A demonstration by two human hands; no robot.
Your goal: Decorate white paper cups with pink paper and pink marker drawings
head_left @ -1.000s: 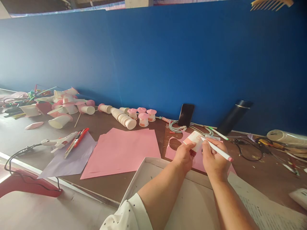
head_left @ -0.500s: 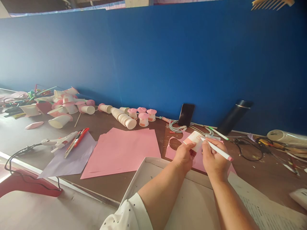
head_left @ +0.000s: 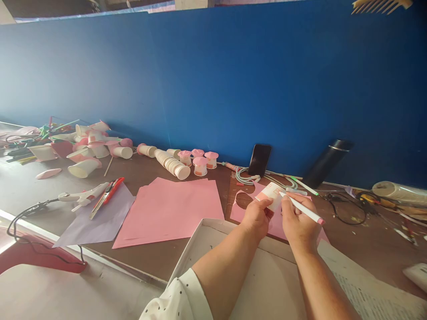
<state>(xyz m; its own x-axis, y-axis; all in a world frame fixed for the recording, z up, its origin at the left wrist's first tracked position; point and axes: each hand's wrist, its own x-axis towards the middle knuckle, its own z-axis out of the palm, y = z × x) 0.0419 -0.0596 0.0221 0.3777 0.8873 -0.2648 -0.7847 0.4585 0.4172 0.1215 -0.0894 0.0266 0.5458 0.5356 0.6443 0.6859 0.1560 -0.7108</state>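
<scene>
My left hand (head_left: 257,217) is closed around a white paper cup (head_left: 271,192) that carries pink-orange drawn marks and a coloured patch. The cup lies tilted in the fingers. Pinched in my right hand (head_left: 299,220) is a white marker pen (head_left: 306,210) with a pink end, its tip at the cup's side. Below both hands are a pink sheet with round cut-outs (head_left: 237,212) and an open white box lid (head_left: 267,284). Several small decorated cups with pink tops (head_left: 200,166) stand farther back, beside a row of nested paper cups (head_left: 170,164).
Pink paper (head_left: 170,211) and a purple sheet (head_left: 96,222) lie left, with a red cutter (head_left: 107,195) and a white glue gun (head_left: 83,195) on the purple. A phone (head_left: 260,160) and black bottle (head_left: 328,162) lean on the blue partition (head_left: 213,80). Cables lie right.
The view has shifted very slightly. Both hands keep their hold, with the marker tip still at the cup's side.
</scene>
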